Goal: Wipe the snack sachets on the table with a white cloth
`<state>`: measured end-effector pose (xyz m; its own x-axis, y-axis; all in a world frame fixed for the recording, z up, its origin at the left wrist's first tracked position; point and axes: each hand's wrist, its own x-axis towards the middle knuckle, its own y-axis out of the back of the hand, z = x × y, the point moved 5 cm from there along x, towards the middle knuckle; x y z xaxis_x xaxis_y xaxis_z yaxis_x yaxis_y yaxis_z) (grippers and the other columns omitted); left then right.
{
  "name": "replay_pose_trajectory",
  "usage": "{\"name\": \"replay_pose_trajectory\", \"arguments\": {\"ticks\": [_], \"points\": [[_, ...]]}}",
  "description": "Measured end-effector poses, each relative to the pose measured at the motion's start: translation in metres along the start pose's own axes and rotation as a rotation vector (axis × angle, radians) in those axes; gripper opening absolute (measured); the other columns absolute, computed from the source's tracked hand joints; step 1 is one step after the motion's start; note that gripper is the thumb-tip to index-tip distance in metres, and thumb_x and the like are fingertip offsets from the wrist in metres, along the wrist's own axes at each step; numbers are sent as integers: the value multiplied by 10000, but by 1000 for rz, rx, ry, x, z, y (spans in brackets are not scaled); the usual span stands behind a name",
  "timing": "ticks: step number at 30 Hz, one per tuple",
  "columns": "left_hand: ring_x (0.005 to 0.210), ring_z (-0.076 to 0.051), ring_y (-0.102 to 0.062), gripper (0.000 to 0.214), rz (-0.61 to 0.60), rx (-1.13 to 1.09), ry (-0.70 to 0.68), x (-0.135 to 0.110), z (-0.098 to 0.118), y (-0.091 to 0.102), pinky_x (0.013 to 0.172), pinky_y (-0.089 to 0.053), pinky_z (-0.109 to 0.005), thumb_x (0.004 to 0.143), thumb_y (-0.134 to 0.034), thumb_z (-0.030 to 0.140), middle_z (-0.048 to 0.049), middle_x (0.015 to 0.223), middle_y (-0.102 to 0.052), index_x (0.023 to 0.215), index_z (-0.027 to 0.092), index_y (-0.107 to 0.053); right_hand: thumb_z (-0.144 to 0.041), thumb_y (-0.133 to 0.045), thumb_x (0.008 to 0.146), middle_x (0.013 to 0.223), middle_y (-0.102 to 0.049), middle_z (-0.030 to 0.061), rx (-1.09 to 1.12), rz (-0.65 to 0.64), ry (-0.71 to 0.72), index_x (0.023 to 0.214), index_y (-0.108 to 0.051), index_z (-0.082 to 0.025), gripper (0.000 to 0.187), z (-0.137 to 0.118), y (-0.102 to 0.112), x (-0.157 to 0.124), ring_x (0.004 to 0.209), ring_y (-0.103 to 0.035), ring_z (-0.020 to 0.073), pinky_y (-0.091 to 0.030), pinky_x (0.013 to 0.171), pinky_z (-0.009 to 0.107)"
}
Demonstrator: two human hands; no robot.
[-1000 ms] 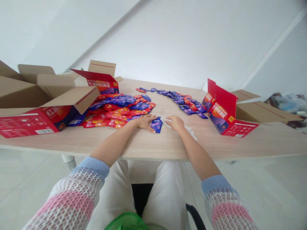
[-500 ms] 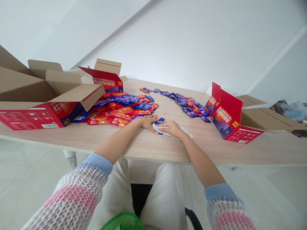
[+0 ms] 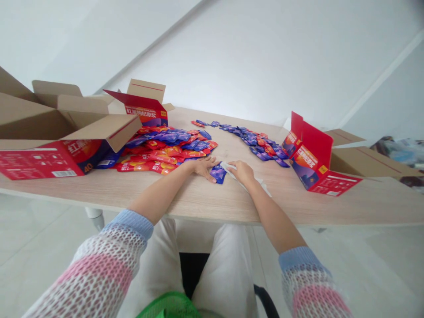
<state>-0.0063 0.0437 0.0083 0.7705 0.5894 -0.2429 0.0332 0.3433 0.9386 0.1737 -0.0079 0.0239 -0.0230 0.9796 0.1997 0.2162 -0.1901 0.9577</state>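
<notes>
A purple sachet [image 3: 219, 174] lies flat on the table in front of me. My left hand [image 3: 203, 168] rests on its left edge with the fingers stretched out. Just right of the sachet, my right hand [image 3: 244, 172] is closed on a white tissue [image 3: 264, 187], part of which trails out under the wrist. The tissue's front end touches or nearly touches the sachet's upper right edge. A heap of red and purple sachets [image 3: 167, 150] spreads beyond my left hand.
Another group of sachets [image 3: 261, 145] lies at the back right, beside an open red box [image 3: 313, 165]. A large open carton [image 3: 36, 161] stands at the left, with a second red box [image 3: 145, 112] behind the heap. The wooden table [image 3: 198, 201] has its front edge near my lap.
My right hand has moved right and slightly up with the tissue, uncovering most of the purple sachet. My left hand stays on the sachet's left side. The view has shifted slightly.
</notes>
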Motion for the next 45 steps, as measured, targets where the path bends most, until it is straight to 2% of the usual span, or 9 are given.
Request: {"name": "replay_pose_trajectory", "arguments": {"ticks": [5,8,15,21,24,30,38,41,45], "points": [[1401,-331,102,1187,-4,10,11,1,-3,-1,1119,-26,-514,561,-576,792,-48,1551,64,1496,283,-50,-450,-520,870,1143,-616,51,-45,37,-99,1195,-608,-407,340,24,2,5,1030,-572,249,-411,804,311],[1403,-333,94,1173,-2,17,18,2,-3,-2,1117,-37,-520,560,-562,803,-35,1554,59,1493,302,-57,-446,-528,871,1084,-618,56,2,90,-68,1204,-610,-375,350,34,6,5,988,-568,226,-404,797,290],[1408,-327,79,1135,29,12,37,0,-2,-4,1118,-44,-526,575,-532,820,-26,1554,63,1491,308,-100,-466,-523,879,905,-617,40,370,194,355,1191,-633,-264,388,4,17,-6,812,-568,161,-408,753,263],[1409,-333,67,1165,49,22,44,-2,1,-3,1114,-40,-538,563,-555,803,-24,1555,52,1493,310,-55,-481,-562,851,963,-640,43,382,-33,619,1126,-675,-280,359,-34,3,-18,841,-583,163,-413,759,262],[1407,-340,71,1157,36,21,37,-1,0,-3,1106,-42,-554,564,-554,800,-23,1554,59,1491,324,-52,-500,-555,848,996,-638,44,260,-39,549,1121,-677,-307,356,-33,0,-14,868,-586,172,-412,763,262],[1404,-336,94,1149,3,22,34,-1,-1,-3,1099,-23,-567,567,-554,801,-19,1555,71,1486,348,-32,-521,-508,857,1009,-658,45,35,-21,249,1162,-650,-346,379,-14,2,-4,911,-607,209,-418,759,271],[1411,-335,53,1117,53,27,46,-1,0,-3,1108,-56,-546,582,-539,803,-14,1563,30,1485,356,-57,-486,-510,848,1134,-665,34,-13,-2,-29,1147,-651,-356,355,14,2,1,1030,-596,240,-438,802,304],[1413,-335,36,1118,67,28,34,-1,-1,-3,1112,-59,-531,583,-538,804,-26,1564,16,1487,341,-72,-455,-546,829,1116,-663,53,-4,71,-73,1120,-672,-329,341,24,6,2,1013,-596,234,-442,796,299],[1414,-324,42,1121,72,40,30,-1,-1,-3,1117,-50,-511,586,-524,811,-31,1564,18,1489,330,-65,-437,-555,835,1091,-657,47,75,220,-26,1108,-679,-302,329,30,17,0,1001,-584,219,-432,820,298]]}}
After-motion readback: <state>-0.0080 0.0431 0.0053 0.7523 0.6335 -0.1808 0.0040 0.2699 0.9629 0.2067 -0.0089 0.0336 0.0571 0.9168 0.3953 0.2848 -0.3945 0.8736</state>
